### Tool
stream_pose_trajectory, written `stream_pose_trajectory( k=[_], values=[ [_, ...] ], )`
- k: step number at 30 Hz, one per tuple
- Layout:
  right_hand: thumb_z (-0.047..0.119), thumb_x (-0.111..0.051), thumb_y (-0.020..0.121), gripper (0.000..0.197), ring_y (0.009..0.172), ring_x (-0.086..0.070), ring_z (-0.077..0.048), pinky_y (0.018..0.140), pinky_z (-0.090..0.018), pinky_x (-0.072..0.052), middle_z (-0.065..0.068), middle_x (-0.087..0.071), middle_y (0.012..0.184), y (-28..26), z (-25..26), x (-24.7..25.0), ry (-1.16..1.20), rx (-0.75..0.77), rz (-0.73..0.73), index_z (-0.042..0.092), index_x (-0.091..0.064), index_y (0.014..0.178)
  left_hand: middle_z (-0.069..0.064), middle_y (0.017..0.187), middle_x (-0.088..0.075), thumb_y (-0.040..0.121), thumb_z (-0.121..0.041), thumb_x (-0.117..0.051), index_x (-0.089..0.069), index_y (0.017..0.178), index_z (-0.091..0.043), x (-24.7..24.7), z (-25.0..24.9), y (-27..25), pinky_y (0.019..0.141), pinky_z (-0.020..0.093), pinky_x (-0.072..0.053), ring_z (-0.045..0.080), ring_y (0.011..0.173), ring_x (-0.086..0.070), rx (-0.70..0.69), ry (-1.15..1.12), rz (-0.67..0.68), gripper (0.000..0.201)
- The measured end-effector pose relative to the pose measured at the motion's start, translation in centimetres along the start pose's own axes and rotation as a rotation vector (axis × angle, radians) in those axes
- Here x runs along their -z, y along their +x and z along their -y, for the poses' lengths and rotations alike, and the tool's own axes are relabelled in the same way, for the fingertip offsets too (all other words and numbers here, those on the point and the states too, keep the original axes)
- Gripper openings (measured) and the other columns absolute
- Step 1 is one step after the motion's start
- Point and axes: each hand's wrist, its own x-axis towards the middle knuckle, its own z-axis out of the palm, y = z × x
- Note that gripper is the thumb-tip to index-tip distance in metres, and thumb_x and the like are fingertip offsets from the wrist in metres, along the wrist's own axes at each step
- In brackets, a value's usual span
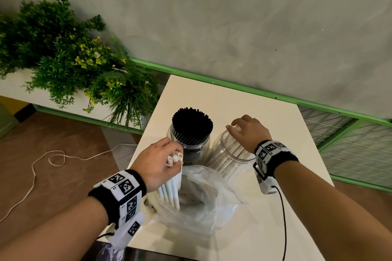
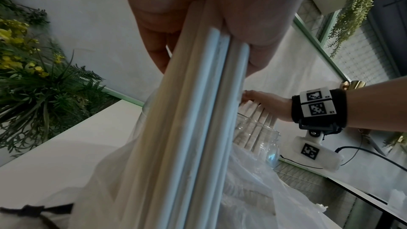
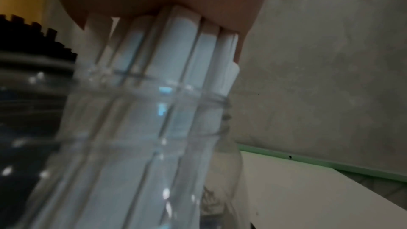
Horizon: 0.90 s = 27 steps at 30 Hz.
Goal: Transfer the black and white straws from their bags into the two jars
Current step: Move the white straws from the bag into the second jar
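On the white table [image 1: 265,112], we grip a bundle of white straws [image 1: 172,188] in our left hand [image 1: 154,163] above the plastic bag [image 1: 203,203] at 6 o'clock, while our right hand [image 1: 249,131] curls over straws in the clear jar [image 1: 231,152] at 3 o'clock of the black-straw jar [image 1: 191,133].

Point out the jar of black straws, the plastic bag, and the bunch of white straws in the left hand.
jar of black straws [image 1: 192,122], head view, on the straw tops.
plastic bag [image 1: 209,203], head view, on its crumpled middle.
bunch of white straws [image 2: 198,111], left wrist view, mid-length, below the left hand [image 2: 220,6] that grips it.
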Motion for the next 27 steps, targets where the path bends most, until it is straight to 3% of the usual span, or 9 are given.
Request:
stream_pose_trajectory(
  k=[2, 4, 8, 14, 19, 24, 27],
  values=[
    [0.055, -0.039, 0.094, 0.041, 0.104, -0.051, -0.021, 0.077, -0.034, -0.045, 0.004, -0.056, 0.106, 0.1, -0.1, -0.1, -0.042, 0.007, -0.049, 0.023, -0.063, 0.104, -0.014, 0.089, -0.046, 0.071, -0.054, -0.036, -0.055, 0.095, -0.030, 0.0, 0.0, 0.0, 0.061, 0.016, -0.029, 0.009, 0.075, -0.046, 0.000, 0.003, -0.002, 0.039],
    [0.046, -0.045, 0.095, 0.035, 0.096, -0.053, -0.024, 0.069, -0.033, -0.047, 0.001, -0.058, 0.095, 0.2, -0.2, -0.3, -0.044, 0.023, -0.191, 0.017, -0.064, 0.093, -0.013, 0.090, -0.047, 0.071, -0.054, -0.035, -0.055, 0.095, -0.030, 0.1, -0.1, -0.1, 0.061, 0.014, -0.028, 0.009, 0.075, -0.047, 0.003, 0.003, 0.001, 0.039],
    [0.031, -0.058, 0.091, 0.027, 0.082, -0.054, -0.028, 0.055, -0.027, -0.038, -0.002, -0.056, 0.078, 0.9, 0.3, -0.2, -0.034, 0.151, -0.454, 0.012, -0.064, 0.073, -0.015, 0.090, -0.046, 0.073, -0.052, -0.038, -0.054, 0.095, -0.032, 0.2, 0.0, -0.2, 0.062, 0.008, -0.030, 0.007, 0.076, -0.046, 0.006, 0.009, 0.011, 0.034],
    [0.044, -0.044, 0.095, 0.032, 0.088, -0.058, -0.023, 0.066, -0.029, -0.040, 0.001, -0.059, 0.092, 2.0, 0.4, -0.2, -0.083, 0.011, -0.152, 0.020, -0.065, 0.091, -0.015, 0.089, -0.044, 0.078, -0.041, -0.049, -0.054, 0.095, -0.031, 0.2, -0.1, -0.2, 0.062, 0.007, -0.030, 0.004, 0.075, -0.044, 0.016, 0.015, 0.015, 0.021],
    [0.040, -0.034, 0.099, 0.036, 0.088, -0.057, -0.025, 0.068, -0.031, -0.039, -0.002, -0.063, 0.097, 1.9, 0.5, 0.4, 0.010, -0.032, -0.058, 0.018, -0.062, 0.095, -0.020, 0.086, -0.042, 0.074, -0.051, -0.040, -0.052, 0.093, -0.033, 0.2, 0.0, -0.1, 0.062, 0.007, -0.029, -0.003, 0.073, -0.044, 0.007, -0.008, 0.018, 0.028],
    [0.024, -0.032, 0.101, 0.031, 0.096, -0.056, -0.031, 0.079, -0.036, -0.046, -0.010, -0.065, 0.105, 2.0, 0.0, 0.6, 0.139, -0.037, -0.054, 0.010, -0.059, 0.108, -0.017, 0.088, -0.043, 0.072, -0.054, -0.036, -0.054, 0.095, -0.032, 0.2, 0.0, 0.0, 0.062, 0.007, -0.029, 0.003, 0.074, -0.044, 0.013, -0.003, 0.011, 0.037],
    [0.026, -0.031, 0.102, 0.034, 0.102, -0.056, -0.030, 0.083, -0.036, -0.045, -0.010, -0.065, 0.110, 2.3, -0.3, 0.5, 0.173, -0.051, -0.009, 0.011, -0.060, 0.111, -0.017, 0.088, -0.044, 0.071, -0.054, -0.037, -0.054, 0.095, -0.031, 0.0, 0.1, 0.1, 0.062, 0.008, -0.029, 0.005, 0.074, -0.045, 0.015, -0.008, 0.004, 0.037]
  ],
)
